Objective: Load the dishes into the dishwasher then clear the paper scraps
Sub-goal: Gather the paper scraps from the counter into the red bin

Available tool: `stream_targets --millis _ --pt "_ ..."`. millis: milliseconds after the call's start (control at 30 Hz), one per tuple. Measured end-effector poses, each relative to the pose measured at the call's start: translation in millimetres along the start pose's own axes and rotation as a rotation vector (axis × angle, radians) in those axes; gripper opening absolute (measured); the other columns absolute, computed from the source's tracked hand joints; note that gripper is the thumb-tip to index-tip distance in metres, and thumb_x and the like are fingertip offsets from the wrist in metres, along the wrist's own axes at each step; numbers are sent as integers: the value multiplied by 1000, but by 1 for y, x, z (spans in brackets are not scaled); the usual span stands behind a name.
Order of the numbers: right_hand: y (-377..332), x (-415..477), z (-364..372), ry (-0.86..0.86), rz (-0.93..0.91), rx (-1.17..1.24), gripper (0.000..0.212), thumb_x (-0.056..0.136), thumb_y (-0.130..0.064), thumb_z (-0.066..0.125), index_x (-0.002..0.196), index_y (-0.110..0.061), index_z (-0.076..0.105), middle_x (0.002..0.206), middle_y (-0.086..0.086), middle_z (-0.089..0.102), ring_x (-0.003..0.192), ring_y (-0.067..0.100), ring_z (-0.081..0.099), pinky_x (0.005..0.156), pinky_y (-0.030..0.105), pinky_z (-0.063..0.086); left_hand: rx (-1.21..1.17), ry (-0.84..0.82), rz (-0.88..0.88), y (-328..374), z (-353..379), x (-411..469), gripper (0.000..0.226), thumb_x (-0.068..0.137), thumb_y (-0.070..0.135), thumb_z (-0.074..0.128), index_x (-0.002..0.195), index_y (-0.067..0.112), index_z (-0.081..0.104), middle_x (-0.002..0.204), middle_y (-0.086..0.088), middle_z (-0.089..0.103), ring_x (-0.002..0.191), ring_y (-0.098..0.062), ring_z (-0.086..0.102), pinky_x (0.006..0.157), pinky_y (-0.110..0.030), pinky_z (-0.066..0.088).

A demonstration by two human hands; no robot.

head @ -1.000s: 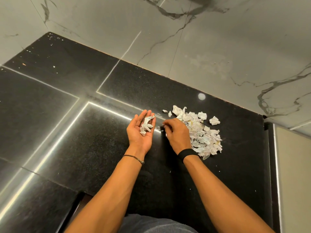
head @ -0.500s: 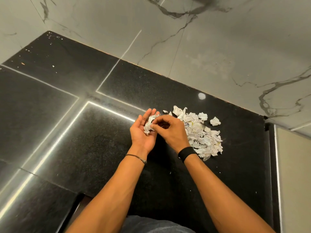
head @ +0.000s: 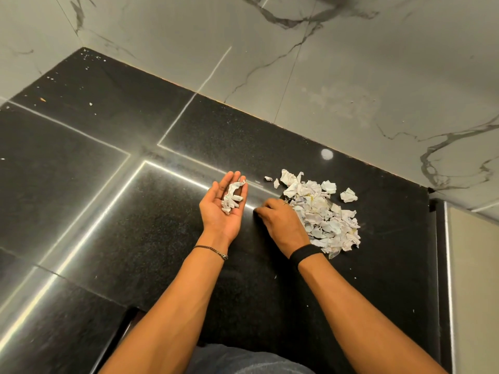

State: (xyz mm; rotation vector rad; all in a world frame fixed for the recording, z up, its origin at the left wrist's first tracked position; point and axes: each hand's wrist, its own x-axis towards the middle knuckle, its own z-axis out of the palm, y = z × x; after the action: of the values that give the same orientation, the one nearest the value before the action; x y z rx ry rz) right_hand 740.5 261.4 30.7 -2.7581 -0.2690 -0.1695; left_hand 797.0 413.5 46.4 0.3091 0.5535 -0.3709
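The right hand (head: pixel 280 222) has left the left palm, where it was half a second ago, and returned to the bench (head: pixel 135 211) at the left margin of the paper scraps (head: pixel 324 214). The left hand (head: pixel 221 209) has not shifted.

**Location.** The main pile lies toward the right end of the bench, nearer the back edge than the front. Its long axis runs diagonally, from the back edge toward the front right corner. Two small bits (head: pixel 268 178) lie just off its back-left end, and one crumpled piece (head: pixel 348 195) lies just off its right side.

**Hands.** The left hand is palm up with its fingers nearly straight. It carries collected scraps (head: pixel 232 197) in a strip that points along the fingers toward the back edge. The right hand's fingers curl down onto the bench. Whether they pinch a scrap cannot be determined.

**Hazards.**
- The palm is flat and uncupped, so a tilt or further loading would probably spill the light pieces.
- Pinching on the polished surface may push scraps away.
- The outlying pieces could be overlooked.
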Motion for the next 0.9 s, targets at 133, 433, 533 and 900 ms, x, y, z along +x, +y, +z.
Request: stream_targets --millis 133,433,533,900 --pt "-3 -2 -2 46 71 11 12 88 -4 71 97 -10 76 90 7 68 83 29 65 73 39 52 34 14 8 -5 0 -1 41 107 24 42 127 -4 64 130 -22 67 121 -34 66 105 -44 51" --pt "-43 12 -52 140 385 801 20 89 -2 71 103 -14 80 99 -5 78 97 6 72 92 26 56 110 19 -6 -27 10 4 41 108 25 40 126 -2 65 128 -19 69 119 -32 67 105 -42 52" --pt "-43 20 -57 159 350 724 18 86 -3 74 98 -14 80 94 -7 78 90 4 72 86 20 56 75 0 -35 -30 16 7 42 108 26 39 125 -1 65 130 -19 68 124 -34 64 111 -46 46" --pt "22 75 -22 -129 176 -40 28 96 -4 54 116 -10 73 116 10 68 106 30 60 92 34 44 56 -12 -12 -12 13 8 42 109 25 39 127 -3 64 130 -21 68 120 -34 67 109 -44 49"
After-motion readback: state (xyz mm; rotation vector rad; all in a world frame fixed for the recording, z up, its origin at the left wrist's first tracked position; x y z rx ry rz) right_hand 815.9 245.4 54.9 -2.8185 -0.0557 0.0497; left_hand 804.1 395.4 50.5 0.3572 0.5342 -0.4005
